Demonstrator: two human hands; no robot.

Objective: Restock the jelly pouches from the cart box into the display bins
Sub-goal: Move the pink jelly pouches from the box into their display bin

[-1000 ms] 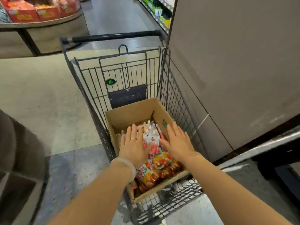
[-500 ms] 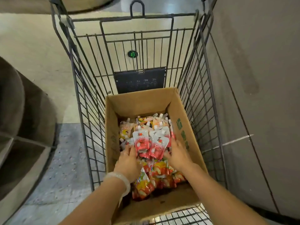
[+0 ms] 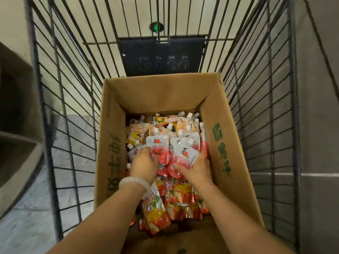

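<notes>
An open cardboard box [image 3: 225, 143] stands inside a wire shopping cart [image 3: 60, 99]. It holds several jelly pouches with white spouts, in red-white, orange and yellow colours. My left hand [image 3: 145, 163], with a pale bangle at the wrist, grips a red-and-white pouch [image 3: 157, 145] from its left side. Another red-and-white pouch [image 3: 185, 154] is held by my right hand [image 3: 199, 166], thumb across its lower front and fingers behind. Yellow and red pouches [image 3: 156, 211] lie under my forearms near the box's front.
A black child-seat flap [image 3: 161, 55] hangs on the cart's far wall behind the box. A grey wall panel [image 3: 319, 107] runs close along the cart's right side. At the left edge a curved brown display base [image 3: 16, 136] stands on the tiled floor [image 3: 27, 213].
The view has come much closer to the box. Both hands went from lying flat on the pile to curling round a bunch of red-and-white pouches and lifting them slightly.
</notes>
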